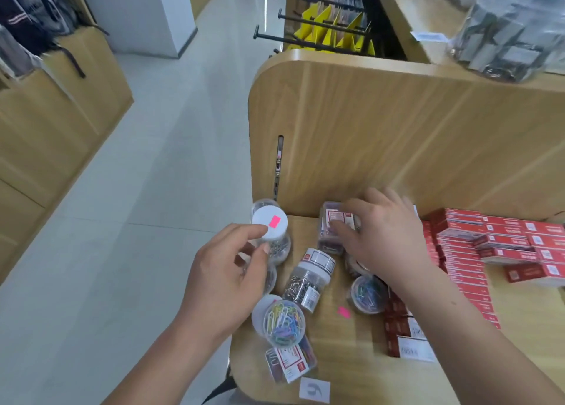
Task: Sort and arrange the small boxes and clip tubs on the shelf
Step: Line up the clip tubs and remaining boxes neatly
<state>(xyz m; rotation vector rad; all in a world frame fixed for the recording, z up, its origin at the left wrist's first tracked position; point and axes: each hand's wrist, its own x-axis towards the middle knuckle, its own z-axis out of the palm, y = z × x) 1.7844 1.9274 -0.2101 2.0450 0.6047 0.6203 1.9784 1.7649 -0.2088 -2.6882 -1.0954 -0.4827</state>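
Left grip (226, 282): thumb and fingers curled partway round a clear round plastic tub with a white lid and pink sticker (269, 225). Thumb tip is at the lid's edge and a fingertip is on the clear wall below it. The tub is upright at the left rear corner of the light wooden shelf (351, 362) and holds silver clips. Can't tell if it sits on the second clear tub (271, 277) half hidden under the hand or is lifted off it.

Right grip (385, 239): clamped on a clear rectangular plastic box with a red-and-white label (333, 221). Thumb presses the label face, and the other fingers reach over the far side. The box stands at the back of the shelf, just beside the upright wooden panel (382, 135).

Between the hands:
- A clear tub of silver clips with a labelled white lid (308, 279) lies on its side.
- In front of it, a clear tub of multicoloured paper clips (284, 322) is tipped with its base toward the camera.
- That tub touches a flat clear box with a red-and-white label (290, 363) near the front edge.
- Another clear tub of coloured clips (367, 294) sits just beside the right wrist.
- A loose pink sticker (344, 312) lies on bare wood between the tubs.

Right side:
- Small red cardboard boxes (489, 245) are stacked in rows.
- Darker red boxes (397, 322) sit nearer the front.
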